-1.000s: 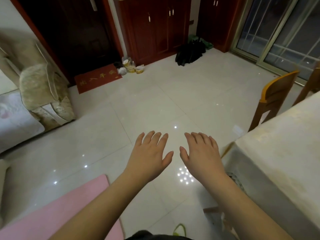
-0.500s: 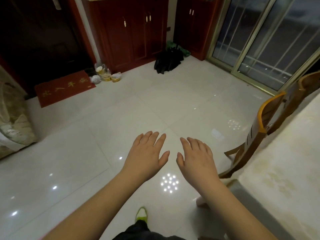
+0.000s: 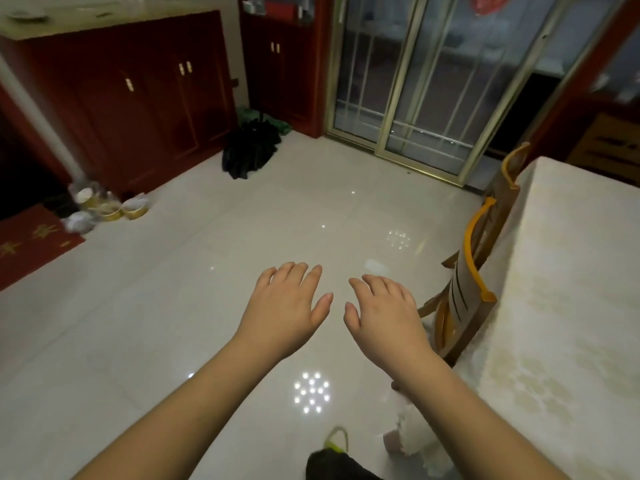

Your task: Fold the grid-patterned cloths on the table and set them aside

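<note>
Left hand (image 3: pixel 287 306) and right hand (image 3: pixel 388 317) hover palm-down at centre frame above the tiled floor (image 3: pixel 173 289), fingers spread and relaxed, holding nothing. No grid-patterned cloths visible; the covered worktop (image 3: pixel 571 289) occupies the right edge, a chair (image 3: pixel 464 299) beside it.

Bare forearms, no sleeves; yellow-green shoe (image 3: pixel 335 439).

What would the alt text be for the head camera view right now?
Two empty hands, left hand and right hand, stretch out palms down with relaxed fingers above a glossy tiled floor. A table in a pale cloth and wooden chairs stand at right; no grid-patterned cloth shows.
</note>
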A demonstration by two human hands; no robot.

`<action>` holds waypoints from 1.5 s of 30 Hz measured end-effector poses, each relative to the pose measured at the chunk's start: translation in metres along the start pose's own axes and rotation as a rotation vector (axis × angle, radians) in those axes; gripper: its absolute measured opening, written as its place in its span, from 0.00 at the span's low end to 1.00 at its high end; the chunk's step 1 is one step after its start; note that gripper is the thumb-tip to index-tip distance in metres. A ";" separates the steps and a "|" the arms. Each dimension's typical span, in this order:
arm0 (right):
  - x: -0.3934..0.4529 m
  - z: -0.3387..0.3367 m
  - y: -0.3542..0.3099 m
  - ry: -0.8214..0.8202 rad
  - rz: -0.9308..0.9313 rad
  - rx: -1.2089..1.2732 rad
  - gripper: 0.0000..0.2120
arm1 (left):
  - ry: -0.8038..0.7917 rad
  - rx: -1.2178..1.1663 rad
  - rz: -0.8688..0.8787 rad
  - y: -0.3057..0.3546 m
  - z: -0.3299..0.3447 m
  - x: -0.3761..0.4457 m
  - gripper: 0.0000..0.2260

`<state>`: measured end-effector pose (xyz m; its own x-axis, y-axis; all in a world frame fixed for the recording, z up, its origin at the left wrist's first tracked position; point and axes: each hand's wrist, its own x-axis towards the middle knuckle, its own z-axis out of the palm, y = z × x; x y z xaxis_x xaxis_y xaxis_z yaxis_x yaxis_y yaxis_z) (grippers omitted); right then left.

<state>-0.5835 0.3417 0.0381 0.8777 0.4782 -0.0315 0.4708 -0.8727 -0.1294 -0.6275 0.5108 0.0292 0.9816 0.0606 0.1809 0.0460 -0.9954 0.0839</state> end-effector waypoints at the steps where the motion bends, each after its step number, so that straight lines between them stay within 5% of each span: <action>1: 0.013 0.000 0.006 -0.008 0.013 0.002 0.23 | -0.002 -0.004 0.015 -0.001 0.004 0.016 0.26; 24: 0.311 -0.021 0.183 -0.090 0.266 0.068 0.23 | -0.146 -0.004 0.292 0.036 0.088 0.389 0.24; 34: 0.477 -0.026 0.225 -0.071 0.389 0.065 0.23 | -0.186 -0.072 0.402 0.000 0.122 0.567 0.35; 45: 0.598 -0.049 0.294 -0.038 0.549 0.070 0.23 | -0.208 -0.079 0.490 0.003 0.146 0.734 0.28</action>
<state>0.0844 0.3661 0.0301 0.9881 -0.0403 -0.1488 -0.0628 -0.9867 -0.1498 0.1200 0.5412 0.0194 0.9010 -0.4334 0.0202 -0.4327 -0.8943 0.1137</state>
